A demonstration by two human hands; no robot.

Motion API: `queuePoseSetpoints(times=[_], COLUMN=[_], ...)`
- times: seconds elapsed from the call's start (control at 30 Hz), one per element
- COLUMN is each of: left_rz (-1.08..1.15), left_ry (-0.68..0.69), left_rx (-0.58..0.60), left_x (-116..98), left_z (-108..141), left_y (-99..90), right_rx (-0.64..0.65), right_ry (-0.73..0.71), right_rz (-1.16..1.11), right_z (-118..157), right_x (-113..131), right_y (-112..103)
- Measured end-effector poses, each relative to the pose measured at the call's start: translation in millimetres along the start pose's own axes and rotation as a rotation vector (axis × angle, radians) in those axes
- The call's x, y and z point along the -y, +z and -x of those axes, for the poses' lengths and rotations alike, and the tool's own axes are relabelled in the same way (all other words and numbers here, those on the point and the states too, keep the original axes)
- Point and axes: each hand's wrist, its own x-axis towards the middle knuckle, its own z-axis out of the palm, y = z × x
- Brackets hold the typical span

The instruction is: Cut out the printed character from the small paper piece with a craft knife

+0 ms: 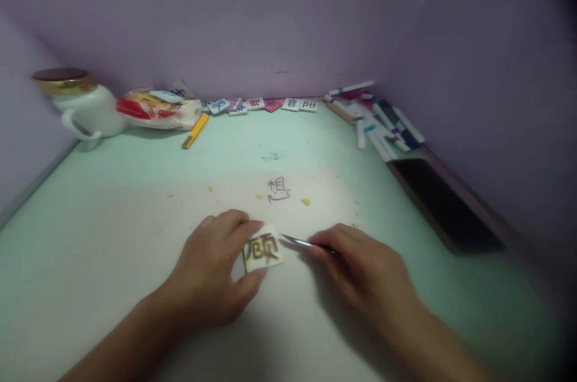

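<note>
My left hand [216, 274] grips a small white square block [265, 250] between thumb and fingers, low in the middle of the head view. The block bears a dark character with yellowish edges. From the right, my right hand [360, 262] holds a slim craft knife [297, 241], its metal blade pointing left. The blade's tip is at the block's upper right edge; whether it touches cannot be made out. Most of the handle is hidden in my fingers. Several yellowish shavings [306, 202] lie beyond the block, near a character [278, 188] written on the pale work surface.
Along the back wall stand several character tiles [255, 104]. At back left are a white mug [92, 112], a red and white packet [157, 110] and a yellow-orange stick-like object [196, 131]. Several markers [378, 136] and a dark flat slab [442, 205] lie at right.
</note>
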Motion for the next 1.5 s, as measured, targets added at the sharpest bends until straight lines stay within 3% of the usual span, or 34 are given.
queuePoseSetpoints(times=[0.33, 0.67, 1.0, 1.27, 1.5], left_rz=[0.017, 0.029, 0.055, 0.059, 0.077], left_ry=[0.019, 0.033, 0.052, 0.013, 0.024], left_rx=[0.014, 0.015, 0.003, 0.026, 0.036], left_x=[0.8, 2.9, 5.0, 2.9, 3.0], left_z=[-0.1, 1.8, 0.3, 0.6, -1.8], left_y=[-0.6, 0.4, 1.1, -0.3, -1.9], right_rx=[-0.145, -0.169, -0.144, -0.064, -0.038], right_ry=[-0.014, -0.019, 0.015, -0.129, -0.115], right_rz=[0.078, 0.101, 0.109, 0.183, 0.129], right_z=[-12.9, -16.1, -15.4, -16.0, -17.8], right_x=[5.9, 8.0, 8.2, 4.7, 2.9], right_y=[15.9, 21.0, 19.7, 18.7, 17.5])
